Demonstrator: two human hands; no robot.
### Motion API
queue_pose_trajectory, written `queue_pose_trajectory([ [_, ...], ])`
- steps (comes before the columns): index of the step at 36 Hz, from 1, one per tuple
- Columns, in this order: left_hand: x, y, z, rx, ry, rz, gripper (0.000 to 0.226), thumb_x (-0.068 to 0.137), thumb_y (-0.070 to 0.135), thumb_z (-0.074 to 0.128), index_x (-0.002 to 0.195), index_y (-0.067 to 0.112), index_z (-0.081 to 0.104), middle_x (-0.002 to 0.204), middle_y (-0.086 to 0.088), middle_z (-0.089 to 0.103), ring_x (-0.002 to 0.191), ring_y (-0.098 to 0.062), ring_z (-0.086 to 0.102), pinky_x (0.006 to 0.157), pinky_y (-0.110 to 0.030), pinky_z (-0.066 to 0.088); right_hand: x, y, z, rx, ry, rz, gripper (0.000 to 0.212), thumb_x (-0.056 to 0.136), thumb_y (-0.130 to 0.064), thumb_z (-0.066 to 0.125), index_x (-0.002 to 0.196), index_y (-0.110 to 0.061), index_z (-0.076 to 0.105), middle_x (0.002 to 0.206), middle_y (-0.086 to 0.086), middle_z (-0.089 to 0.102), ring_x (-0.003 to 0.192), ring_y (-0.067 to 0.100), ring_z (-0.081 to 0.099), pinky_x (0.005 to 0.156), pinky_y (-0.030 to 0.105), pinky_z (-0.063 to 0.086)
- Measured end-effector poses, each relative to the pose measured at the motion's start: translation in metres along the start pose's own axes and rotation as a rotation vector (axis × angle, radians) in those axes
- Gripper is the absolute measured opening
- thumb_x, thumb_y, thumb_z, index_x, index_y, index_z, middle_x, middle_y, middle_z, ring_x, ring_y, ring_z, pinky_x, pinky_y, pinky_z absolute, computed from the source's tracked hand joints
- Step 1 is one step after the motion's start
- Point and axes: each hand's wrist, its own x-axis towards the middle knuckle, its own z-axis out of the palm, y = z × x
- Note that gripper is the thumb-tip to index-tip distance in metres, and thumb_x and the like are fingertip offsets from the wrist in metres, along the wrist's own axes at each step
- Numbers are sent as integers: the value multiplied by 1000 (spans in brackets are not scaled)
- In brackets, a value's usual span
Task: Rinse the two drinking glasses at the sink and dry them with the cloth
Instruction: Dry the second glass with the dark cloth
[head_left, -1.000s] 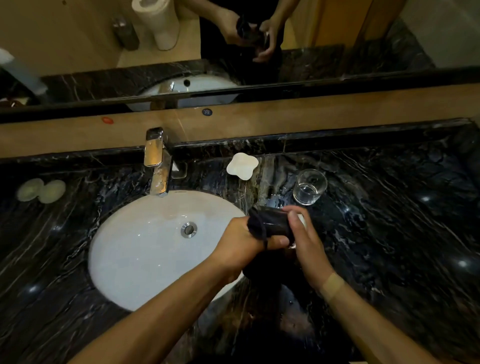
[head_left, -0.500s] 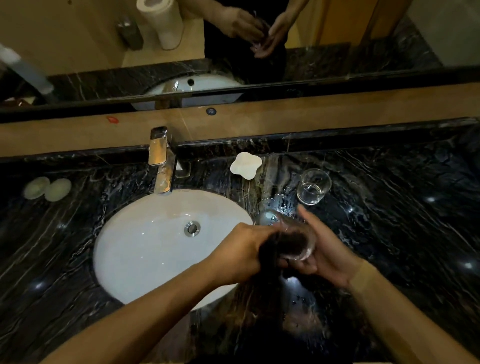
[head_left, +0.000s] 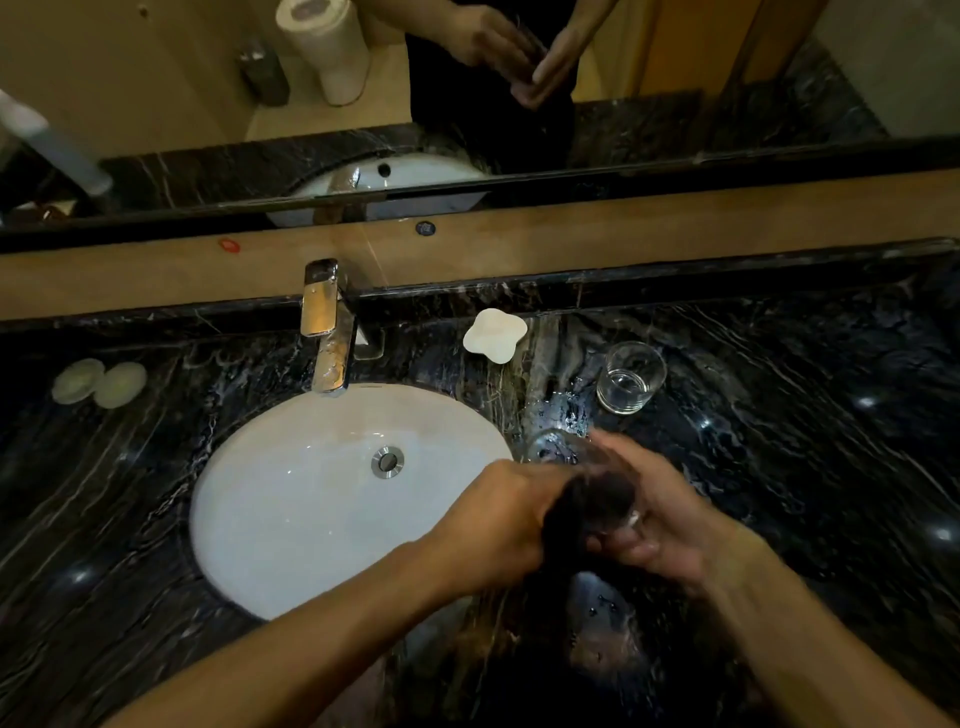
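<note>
1. Hands meet over the worktop just right of the sink (head_left: 270, 525), near the front edge.
2. The right hand (head_left: 670, 530) cradles a drinking glass (head_left: 558, 448) lying on its side, fingers curled round the body, its base toward the back wall.
3. The left hand (head_left: 498, 525) grips a dark cloth (head_left: 597, 501), its fingers closed round the bunched fabric, which is stuffed into the mouth of the glass; the loose end hangs down between the wrists.
4. Motion blur softens both hands, so exact finger placement on the glass is hard to make out.
5. A second glass (head_left: 628, 384) stands upright on the worktop, behind the hands and to the right of the sink, apart from them.
6. Water drops and a wet sheen lie on the dark marble worktop (head_left: 810, 447) between the standing glass and the held one.
7. The tap (head_left: 327, 327) rises at the back edge of the sink, its spout reaching over the white bowl; the drain (head_left: 387, 461) sits in the middle of the bowl.
8. A white flower-shaped soap dish (head_left: 494, 335) rests near the back edge, between tap and standing glass.
9. Two pale round soaps (head_left: 98, 382) lie side by side, touching, toward the left back corner.
10. The mirror (head_left: 156, 93) above the back ledge reflects the hands and a paper roll (head_left: 327, 49).
</note>
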Motion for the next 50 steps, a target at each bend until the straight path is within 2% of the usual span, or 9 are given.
queue_pose_trajectory([
  [6, 6, -1, -23, 354, -289, 389, 28, 84, 7, 73, 112, 10, 72, 109, -4, 74, 92, -24, 70, 66, -35, 57, -2, 3, -10, -65, -231, 179, 53, 91, -57, 46, 89, -7, 66, 63, 11, 62, 32, 13, 47, 31, 13, 20],
  [14, 16, -3, -33, 119, -153, -41, 10, 81, 9, 77, 80, 13, 68, 73, -3, 70, 62, -15, 66, 56, -23, 50, 4, 18, -3, -275, 209, -454, 70, 67, -84, 64, 114, -33, 67, 114, 0, 71, 92, 20, 73, 61, 41, 57],
  [18, 19, -4, -20, -160, 41, -381, 21, 69, 28, 90, 71, 25, 70, 66, 7, 69, 59, 3, 61, 57, -17, 49, 9, 30, 7, -441, 366, -733, 41, 80, -73, 54, 110, -47, 61, 111, -19, 69, 99, 3, 67, 82, 25, 54],
  [20, 19, 1, -14, -274, 48, -395, 20, 67, 28, 91, 78, 22, 75, 72, 6, 74, 67, 2, 67, 64, -20, 54, 12, 28, 15, -420, 483, -806, 34, 83, -66, 53, 102, -40, 64, 96, -17, 70, 81, -2, 66, 65, 16, 51],
  [23, 15, 3, -12, -185, 33, -332, 26, 69, 35, 89, 84, 20, 75, 79, 4, 76, 74, -5, 71, 71, -25, 56, 11, 15, 16, -138, 320, -573, 54, 89, -61, 55, 107, -12, 69, 75, 1, 67, 50, 11, 57, 36, 23, 39],
  [29, 2, 2, -18, 21, -145, 54, 15, 80, 15, 83, 88, 7, 73, 81, -2, 72, 65, -3, 59, 63, -4, 39, -5, -5, -1, -224, -140, 28, 60, 94, -61, 48, 96, -7, 73, 78, 21, 65, 50, 23, 63, 35, 22, 43],
  [35, 7, -7, -23, -77, -145, -211, 24, 68, 30, 91, 71, 30, 67, 68, 4, 69, 60, -7, 62, 57, -17, 47, -5, -11, -11, -676, -87, -288, 89, 66, -74, 75, 136, -24, 55, 136, -1, 63, 129, 17, 57, 112, 40, 42],
  [44, 21, -8, -31, -149, -232, -316, 35, 66, 30, 92, 86, 7, 74, 84, -11, 74, 81, -25, 71, 73, -44, 56, 1, -8, -9, -1005, -60, -499, 106, 52, -25, 98, 136, -52, 38, 129, -23, 60, 122, -1, 56, 102, 17, 43],
  [50, 25, -5, -57, -251, -280, -242, 28, 66, 22, 91, 82, 34, 72, 79, 13, 72, 76, -1, 69, 70, -17, 54, -7, -25, -19, -900, -268, -441, 98, 65, -1, 87, 144, -33, 39, 137, -12, 59, 129, 11, 56, 102, 19, 43],
])
